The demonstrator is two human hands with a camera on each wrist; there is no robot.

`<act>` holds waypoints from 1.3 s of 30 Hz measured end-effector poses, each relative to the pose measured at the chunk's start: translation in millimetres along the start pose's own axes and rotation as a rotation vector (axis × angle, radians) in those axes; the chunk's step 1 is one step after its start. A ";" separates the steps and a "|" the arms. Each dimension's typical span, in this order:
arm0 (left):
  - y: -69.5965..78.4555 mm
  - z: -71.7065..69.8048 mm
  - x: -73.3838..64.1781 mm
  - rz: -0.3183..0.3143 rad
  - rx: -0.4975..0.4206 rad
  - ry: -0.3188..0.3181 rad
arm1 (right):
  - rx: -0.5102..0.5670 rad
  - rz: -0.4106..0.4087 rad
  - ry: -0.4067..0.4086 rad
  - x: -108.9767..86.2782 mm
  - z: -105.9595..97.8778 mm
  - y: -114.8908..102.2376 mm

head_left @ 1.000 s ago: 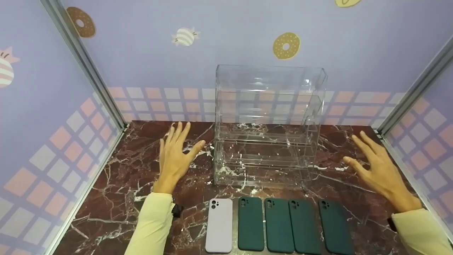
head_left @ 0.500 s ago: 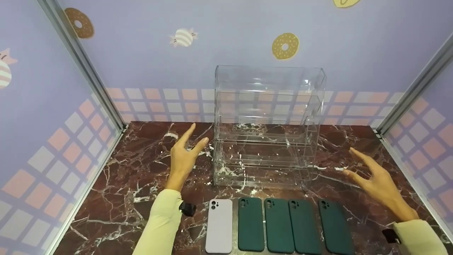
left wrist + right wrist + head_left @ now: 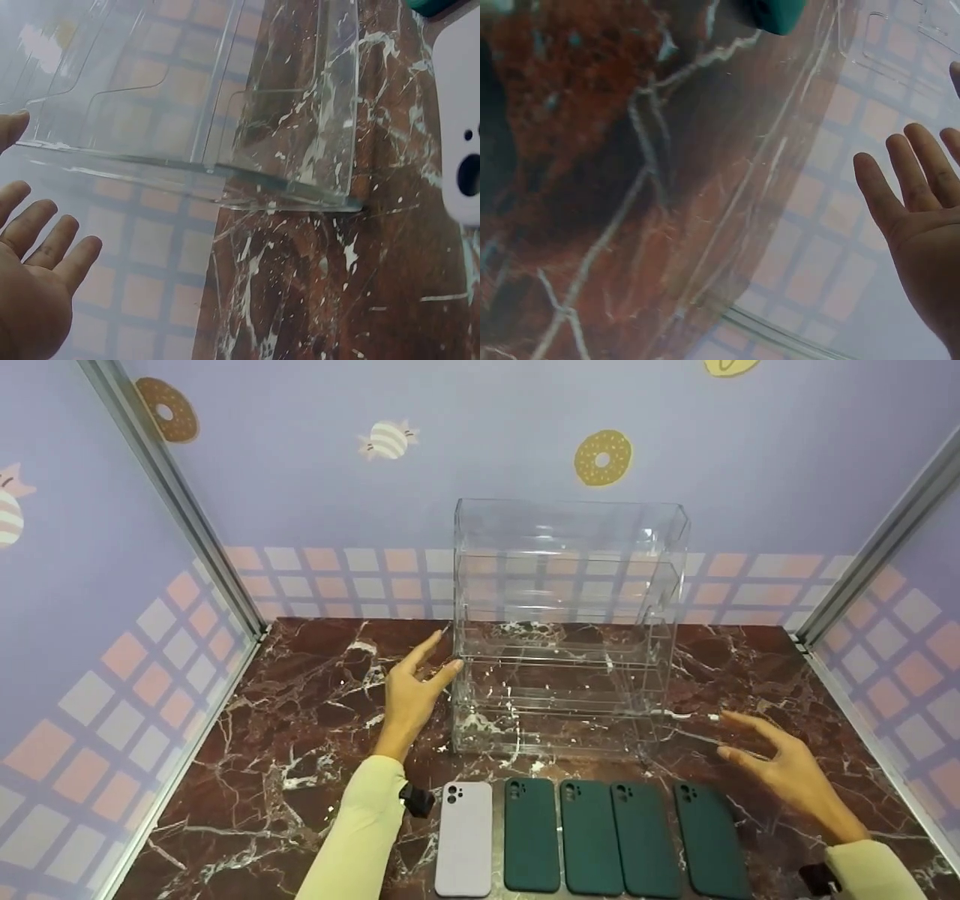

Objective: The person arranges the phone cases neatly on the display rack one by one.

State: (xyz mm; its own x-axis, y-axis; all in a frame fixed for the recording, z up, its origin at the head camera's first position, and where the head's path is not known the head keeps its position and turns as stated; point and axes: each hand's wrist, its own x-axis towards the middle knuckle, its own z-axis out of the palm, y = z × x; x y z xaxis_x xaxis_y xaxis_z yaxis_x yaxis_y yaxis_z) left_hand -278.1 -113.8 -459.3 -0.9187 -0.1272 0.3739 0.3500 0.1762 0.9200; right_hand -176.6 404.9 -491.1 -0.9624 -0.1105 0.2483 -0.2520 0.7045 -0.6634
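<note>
A clear, tiered plastic display rack (image 3: 562, 660) stands on the marbled tabletop against the back wall. My left hand (image 3: 411, 694) is at its left side, thumb and forefinger spread, fingertips right by the side panel in the head view. In the left wrist view the fingers (image 3: 56, 244) are extended beside the clear panel. My right hand (image 3: 787, 769) hovers to the right of the rack, thumb and fingers apart and holding nothing. Its fingers (image 3: 915, 169) are straight in the right wrist view. In front of the rack lie a pale lilac phone case (image 3: 463, 840) and several dark green phone cases (image 3: 532, 836).
The marbled tabletop (image 3: 247, 780) ends at patterned walls (image 3: 300, 472) on the back and both sides. Metal corner posts (image 3: 187, 510) rise at the back left and back right. A black wrist camera (image 3: 417, 801) is strapped to the left sleeve.
My left hand has moved right, up to the rack's left side. My right hand has come down and slightly left, nearer the front. The rack and phone cases stay in place.
</note>
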 end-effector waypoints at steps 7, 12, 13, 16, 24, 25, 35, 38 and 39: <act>-5.1 9.3 1.7 0.026 -0.053 -0.007 | 0.042 0.041 -0.078 -5.0 4.9 8.1; -8.1 14.6 1.7 0.020 -0.071 0.007 | 0.030 0.062 -0.123 -9.5 8.8 13.2; -8.8 15.5 1.8 0.020 -0.077 0.008 | 0.027 0.059 -0.126 -10.2 9.6 14.4; -11.0 17.5 1.8 0.022 -0.098 0.013 | 0.032 0.058 -0.133 -11.7 11.0 17.4; -13.6 20.2 -0.2 -0.013 -0.129 0.031 | 0.089 0.084 -0.184 -14.7 13.4 21.4; -14.1 20.6 -0.4 -0.014 -0.126 0.036 | 0.090 0.089 -0.192 -15.1 13.9 21.9; -17.1 22.7 -3.4 -0.030 -0.112 0.080 | 0.205 0.062 -0.235 -20.4 20.1 25.4; -18.6 23.6 -3.8 -0.031 -0.101 0.085 | 0.220 0.045 -0.252 -21.1 20.1 26.8; -19.6 24.2 -3.8 -0.033 -0.100 0.087 | 0.219 0.047 -0.258 -21.1 20.0 27.0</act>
State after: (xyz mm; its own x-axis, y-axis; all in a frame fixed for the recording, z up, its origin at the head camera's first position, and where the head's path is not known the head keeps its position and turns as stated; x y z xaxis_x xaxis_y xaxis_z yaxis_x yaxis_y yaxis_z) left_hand -286.0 -93.1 -481.5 -0.9121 -0.2166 0.3480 0.3404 0.0728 0.9375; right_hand -165.1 412.2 -528.4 -0.9604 -0.2749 0.0454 -0.1955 0.5491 -0.8126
